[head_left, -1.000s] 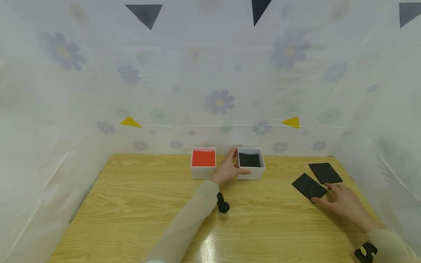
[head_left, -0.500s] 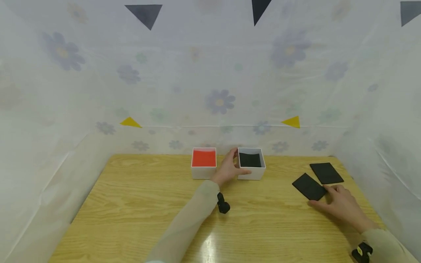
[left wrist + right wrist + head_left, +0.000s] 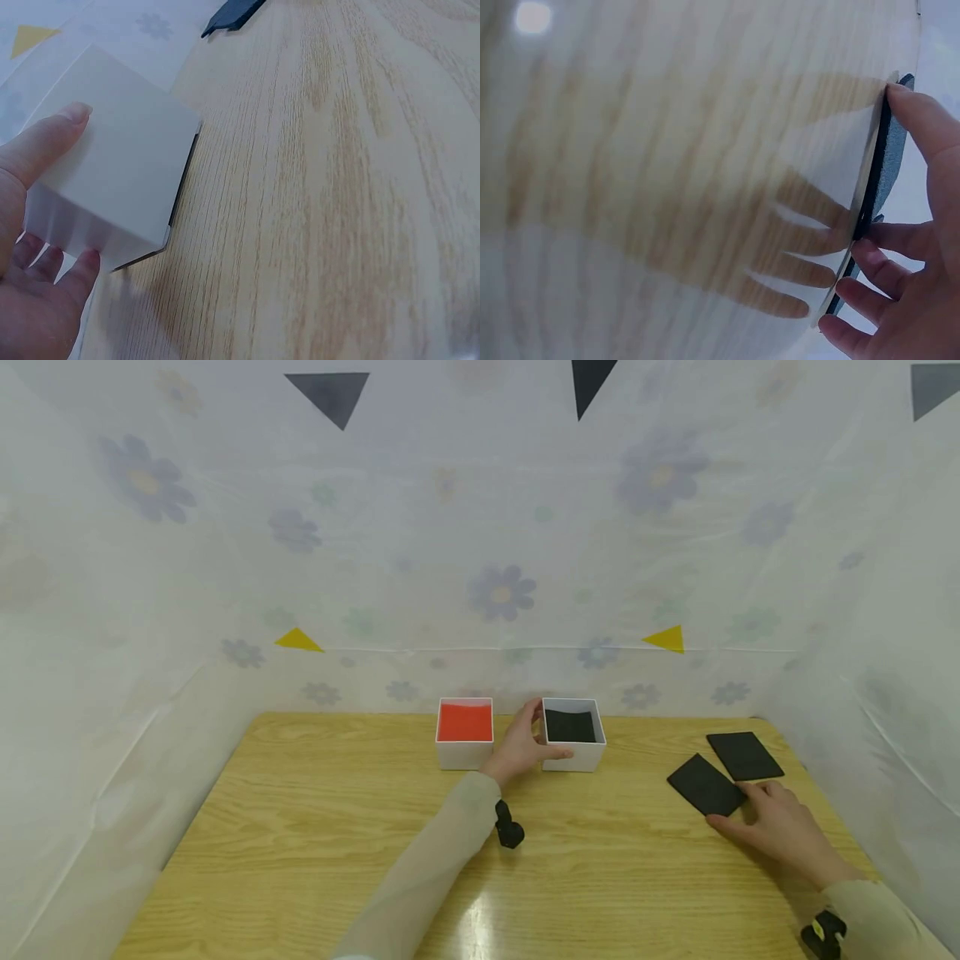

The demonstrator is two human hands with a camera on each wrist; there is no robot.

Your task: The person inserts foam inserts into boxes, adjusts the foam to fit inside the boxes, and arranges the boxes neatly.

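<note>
A white box with a black lining [image 3: 573, 737] stands at the back middle of the wooden table [image 3: 300, 827]. My left hand [image 3: 528, 743] grips its left front corner, thumb along the front wall. The left wrist view shows the thumb [image 3: 45, 142] on the white box [image 3: 120, 172] and fingers [image 3: 52, 259] under its edge. At the right, my right hand [image 3: 750, 806] holds a flat black card [image 3: 703, 785] by its near right edge, between thumb and fingers. In the right wrist view the black card [image 3: 877, 180] is edge-on, the thumb [image 3: 922, 127] at one end.
A white box with a red lining [image 3: 464, 731] stands just left of my left hand. A second black card [image 3: 744, 755] lies behind the first one. Pale flowered sheeting walls in the table at the back and both sides.
My right hand has slid slightly right along the black card's edge. The left hand and both boxes have not moved.
</note>
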